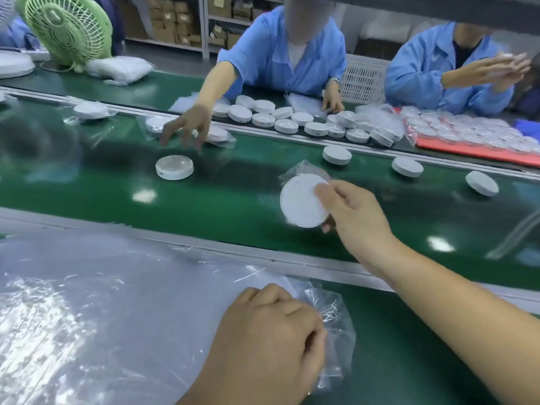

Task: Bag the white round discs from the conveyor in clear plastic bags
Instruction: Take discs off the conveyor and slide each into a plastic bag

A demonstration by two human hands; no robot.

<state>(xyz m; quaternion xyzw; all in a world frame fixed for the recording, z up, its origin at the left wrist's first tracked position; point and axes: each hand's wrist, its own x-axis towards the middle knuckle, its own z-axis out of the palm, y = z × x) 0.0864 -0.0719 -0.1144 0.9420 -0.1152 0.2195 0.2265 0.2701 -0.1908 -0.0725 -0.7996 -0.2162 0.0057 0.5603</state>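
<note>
My right hand (350, 210) reaches over the green conveyor (233, 200) and pinches a white round disc (301, 201) that sits inside a clear plastic bag, tilted up above the belt. My left hand (268, 343) rests on the near table with curled fingers gripping an empty clear bag (333, 325) at the edge of a stack of bags (87, 302). Loose discs lie on the belt: one with a clear dome (174, 167) at the left, another (336, 154), a third (407, 166) and one more (481, 183) at the right.
Across the belt two people in blue coats work. One person's hand (187, 127) hovers over bagged discs (216, 134) on the belt. A heap of unbagged discs (306, 121) and a red tray of bagged discs (467, 135) lie on the far side. A green fan (67, 27) stands far left.
</note>
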